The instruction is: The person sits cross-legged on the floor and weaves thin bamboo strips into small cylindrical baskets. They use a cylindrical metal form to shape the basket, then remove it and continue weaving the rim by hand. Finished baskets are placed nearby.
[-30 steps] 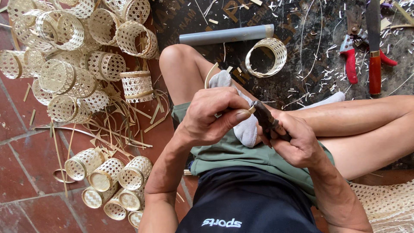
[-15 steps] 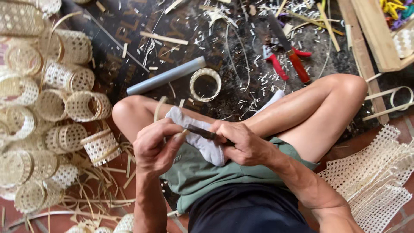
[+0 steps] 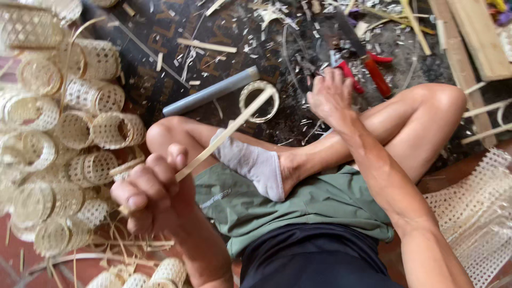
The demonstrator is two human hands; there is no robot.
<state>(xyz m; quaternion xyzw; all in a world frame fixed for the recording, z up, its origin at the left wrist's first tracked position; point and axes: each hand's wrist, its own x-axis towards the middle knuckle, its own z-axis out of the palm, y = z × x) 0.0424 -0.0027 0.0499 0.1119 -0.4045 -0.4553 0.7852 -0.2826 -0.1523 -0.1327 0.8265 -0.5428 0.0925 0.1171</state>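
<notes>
Dark mat (image 3: 160, 48) littered with shavings, grey tube (image 3: 210, 92) and woven ring (image 3: 259, 100) lying on it, small woven baskets (image 3: 69, 138) heaped at left, mesh panel (image 3: 474, 213) at right. Crossed bare legs and grey sock (image 3: 253, 165) between hands. Left hand (image 3: 152, 194) fisted around pale strip (image 3: 229, 130) slanting up toward ring; right hand (image 3: 330, 96) stretched out, fingers touching red-handled pliers (image 3: 346, 72), grip on them unclear.

Basket-weaving workshop: woven baskets (image 3: 109, 130), shavings (image 3: 272, 13)
</notes>
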